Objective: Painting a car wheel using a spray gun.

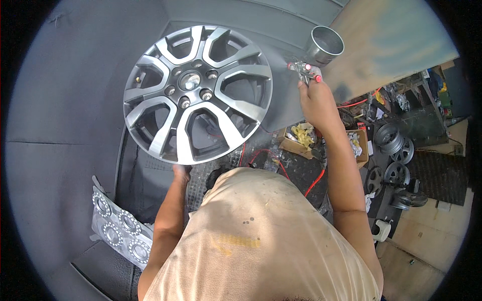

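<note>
A silver and dark grey alloy wheel [191, 98] faces up in front of me, its spokes bright and its recesses dark. My right hand [316, 95] is closed round a spray gun [304, 71] with red knobs and a metal paint cup [320, 56]. The gun is held to the right of the wheel, apart from its rim. At the wheel's near edge is my left hand [183, 172], mostly hidden beneath the rim. Its fingers do not show, so I cannot tell whether it grips the wheel or something under it.
Grey booth walls [65, 100] rise at left and behind. A panel with round ringed shapes [118, 228] leans at lower left. Red hose [315, 181] runs across the floor near cardboard boxes [296, 146]. More wheels [396, 173] lie at right, below a paint-stained board [391, 45].
</note>
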A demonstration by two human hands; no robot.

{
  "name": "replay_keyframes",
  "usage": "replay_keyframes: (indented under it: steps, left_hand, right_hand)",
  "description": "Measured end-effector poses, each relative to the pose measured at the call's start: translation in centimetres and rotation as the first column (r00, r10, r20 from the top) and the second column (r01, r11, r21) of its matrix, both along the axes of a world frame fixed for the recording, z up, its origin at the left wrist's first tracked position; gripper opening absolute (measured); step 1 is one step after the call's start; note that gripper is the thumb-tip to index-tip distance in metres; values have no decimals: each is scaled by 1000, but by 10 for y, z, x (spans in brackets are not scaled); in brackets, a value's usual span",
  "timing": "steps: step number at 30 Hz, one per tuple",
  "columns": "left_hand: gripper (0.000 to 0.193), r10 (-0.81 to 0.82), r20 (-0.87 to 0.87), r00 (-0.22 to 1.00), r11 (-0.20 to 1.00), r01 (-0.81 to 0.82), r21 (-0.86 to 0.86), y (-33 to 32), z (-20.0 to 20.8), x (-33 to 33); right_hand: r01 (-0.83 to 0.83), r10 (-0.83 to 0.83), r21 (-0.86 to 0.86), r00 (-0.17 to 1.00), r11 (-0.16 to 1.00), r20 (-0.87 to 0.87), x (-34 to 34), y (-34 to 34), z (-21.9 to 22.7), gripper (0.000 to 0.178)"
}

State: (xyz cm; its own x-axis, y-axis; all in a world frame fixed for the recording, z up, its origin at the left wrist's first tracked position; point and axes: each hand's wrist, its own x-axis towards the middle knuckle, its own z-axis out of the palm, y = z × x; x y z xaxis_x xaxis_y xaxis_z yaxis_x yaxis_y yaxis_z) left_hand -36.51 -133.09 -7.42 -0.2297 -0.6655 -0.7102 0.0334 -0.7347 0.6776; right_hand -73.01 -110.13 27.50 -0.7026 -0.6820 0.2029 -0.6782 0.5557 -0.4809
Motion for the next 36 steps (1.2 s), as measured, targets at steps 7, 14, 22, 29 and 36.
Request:
replay_keyframes:
  steps: [7, 14, 22, 29, 36]
  left_hand:
    - [52, 82, -41, 996, 989, -87, -117, -33, -6, 16]
    - [49, -7, -41, 999, 999, 9, 53, 30, -12, -7]
    - [43, -177, -103, 979, 966, 193, 173, 55, -31, 5]
    - [38, -68, 51, 996, 997, 66, 32, 15, -20, 24]
    - [44, 184, -106, 977, 973, -197, -123, -11, 9, 3]
  right_hand:
    - [-146, 138, 39, 976, 988, 169, 41, -6, 21, 37]
    - [-256, 289, -189, 941, 948, 175, 46, -22, -1, 45]
    - [-50, 47, 41, 996, 998, 74, 31, -9, -2, 36]
    - [-42, 41, -35, 999, 999, -22, 22, -11, -9, 36]
    - [-138, 130, 64, 985, 988, 116, 54, -13, 18, 35]
